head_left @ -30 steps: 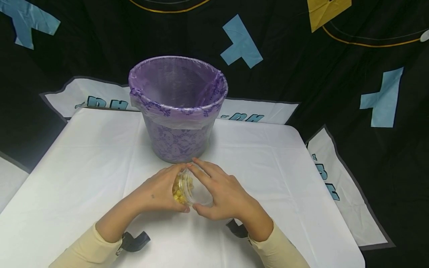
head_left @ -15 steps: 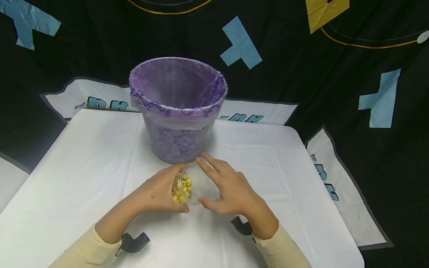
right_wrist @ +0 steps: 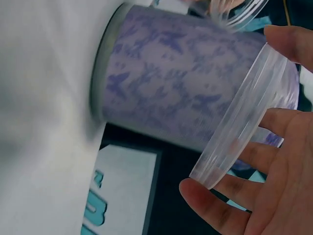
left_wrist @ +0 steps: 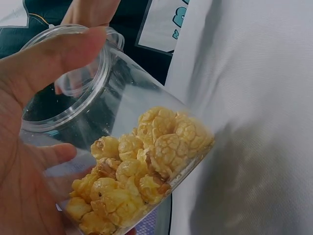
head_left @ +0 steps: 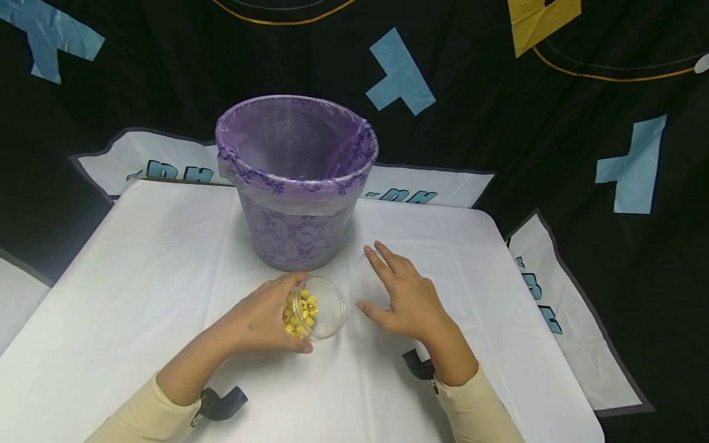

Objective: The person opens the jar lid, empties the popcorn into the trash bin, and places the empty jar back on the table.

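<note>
My left hand (head_left: pixel 266 317) grips a clear plastic jar (head_left: pixel 335 311), with the thumb curled round it. The jar is tilted, its uncovered mouth facing right in the head view. Yellow popcorn (left_wrist: pixel 127 181) lies along its lower side in the left wrist view. To the right, apart from the jar, is my right hand (head_left: pixel 410 301). It holds a clear round lid (right_wrist: pixel 239 117) by the edge between thumb and fingers, as the right wrist view shows; against the white cloth in the head view the lid hardly shows.
A purple patterned bin (head_left: pixel 293 237) with a thin bag liner (head_left: pixel 310 197) over its rim stands just beyond the hands. White cloth (head_left: pixel 138 295) covers the table. Behind hangs a black curtain (head_left: pixel 471 92) with blue and yellow shapes.
My right hand has drawn the lid off the jar and moved away to the right, uncovering the mouth. My left hand and the jar have barely moved.
</note>
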A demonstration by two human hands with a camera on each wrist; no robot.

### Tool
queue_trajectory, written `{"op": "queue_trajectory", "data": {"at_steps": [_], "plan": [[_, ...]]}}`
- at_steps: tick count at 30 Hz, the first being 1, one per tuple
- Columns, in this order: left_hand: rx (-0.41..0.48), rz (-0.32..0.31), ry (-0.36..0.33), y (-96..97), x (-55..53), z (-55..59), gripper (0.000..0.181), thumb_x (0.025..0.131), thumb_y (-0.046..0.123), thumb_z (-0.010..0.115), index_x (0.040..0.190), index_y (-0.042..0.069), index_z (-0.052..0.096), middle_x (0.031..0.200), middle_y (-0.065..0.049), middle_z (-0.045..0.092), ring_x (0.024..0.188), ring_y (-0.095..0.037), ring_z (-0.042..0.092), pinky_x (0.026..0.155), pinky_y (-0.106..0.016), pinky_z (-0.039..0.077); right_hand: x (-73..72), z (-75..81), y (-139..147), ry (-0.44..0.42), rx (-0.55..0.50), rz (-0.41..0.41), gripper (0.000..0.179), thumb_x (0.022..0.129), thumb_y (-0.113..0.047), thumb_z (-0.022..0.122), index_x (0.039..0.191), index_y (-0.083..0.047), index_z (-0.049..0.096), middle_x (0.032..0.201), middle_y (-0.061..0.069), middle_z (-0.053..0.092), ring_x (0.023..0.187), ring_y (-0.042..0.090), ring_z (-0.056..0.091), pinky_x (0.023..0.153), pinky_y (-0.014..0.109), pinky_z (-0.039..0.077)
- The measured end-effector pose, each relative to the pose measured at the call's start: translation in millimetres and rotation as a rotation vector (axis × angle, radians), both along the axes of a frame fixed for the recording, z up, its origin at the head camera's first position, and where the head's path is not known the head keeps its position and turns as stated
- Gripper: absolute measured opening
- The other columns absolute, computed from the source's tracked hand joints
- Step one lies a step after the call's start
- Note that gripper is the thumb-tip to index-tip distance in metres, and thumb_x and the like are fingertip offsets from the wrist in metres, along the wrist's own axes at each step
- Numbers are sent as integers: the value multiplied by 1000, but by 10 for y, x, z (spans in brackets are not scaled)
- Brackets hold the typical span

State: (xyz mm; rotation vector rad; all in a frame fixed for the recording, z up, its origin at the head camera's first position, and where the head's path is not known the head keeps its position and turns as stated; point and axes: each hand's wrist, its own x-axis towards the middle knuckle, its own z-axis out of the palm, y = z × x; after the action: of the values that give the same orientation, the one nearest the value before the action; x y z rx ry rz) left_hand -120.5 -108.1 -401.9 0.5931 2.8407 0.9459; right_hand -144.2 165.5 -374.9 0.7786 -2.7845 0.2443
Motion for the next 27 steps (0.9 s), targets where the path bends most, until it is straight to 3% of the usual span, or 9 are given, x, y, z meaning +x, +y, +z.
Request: {"op": "queue_trajectory", "data": {"at_steps": [6, 15, 21, 27], "plan": [[-13, 6, 0, -4, -5, 6, 118, 37, 76, 71, 136, 25, 33, 134, 8, 42, 124, -19, 39, 100, -46, 36, -77, -127, 164, -21, 9, -82, 83, 75, -66, 48, 144, -35, 15, 149, -5, 20, 128, 21, 35, 59, 47, 51], [12, 9, -23, -18, 8, -6, 114, 40, 63, 80, 136, 24, 33, 135, 6, 41, 125, -21, 38, 100, -49, 35, -245, -304, 314, -92, 26, -168, 84, 74, -65, 52, 144, -33, 18, 148, -2, 24, 126, 25, 37, 64, 55, 50], [-5, 24, -35, -41, 17, 9, 116, 39, 71, 75, 137, 26, 31, 136, 7, 40, 125, -21, 38, 100, -49, 35, -327, -466, 396, -152, 37, -216, 83, 74, -63, 55, 143, -34, 20, 147, 0, 27, 126, 26, 38, 66, 56, 49], [-2, 34, -31, -72, 22, 17, 113, 40, 65, 79, 136, 27, 31, 134, 7, 41, 123, -20, 39, 99, -48, 36, -369, -583, 442, -219, 53, -254, 83, 73, -62, 56, 143, -32, 23, 147, 0, 26, 128, 26, 35, 71, 59, 47]]}}
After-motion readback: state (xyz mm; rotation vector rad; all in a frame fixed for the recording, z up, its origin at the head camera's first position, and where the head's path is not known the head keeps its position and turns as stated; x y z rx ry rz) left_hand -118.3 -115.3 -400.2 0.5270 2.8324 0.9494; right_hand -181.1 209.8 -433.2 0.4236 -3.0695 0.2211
